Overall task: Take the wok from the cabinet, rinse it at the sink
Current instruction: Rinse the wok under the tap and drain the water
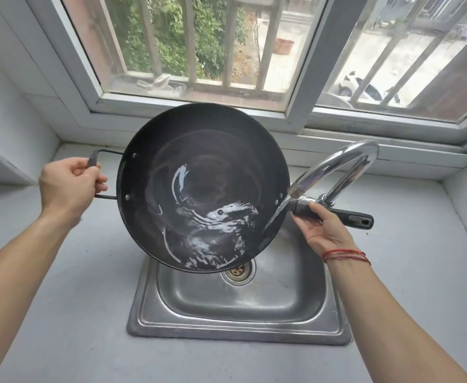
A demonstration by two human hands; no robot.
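Observation:
A black wok hangs tilted over the steel sink, its near rim lowest, with water pooled and swirling in its lower half. My left hand grips the small loop handle on the wok's left side. My right hand holds the long black handle on its right, close to the wok's wall. Water runs from the chrome faucet spout and falls onto the wok's right rim.
The sink drain shows just below the wok's near rim. Grey countertop surrounds the sink on all sides. A barred window and its sill stand right behind the wok. A grey wall edge juts in at the far left.

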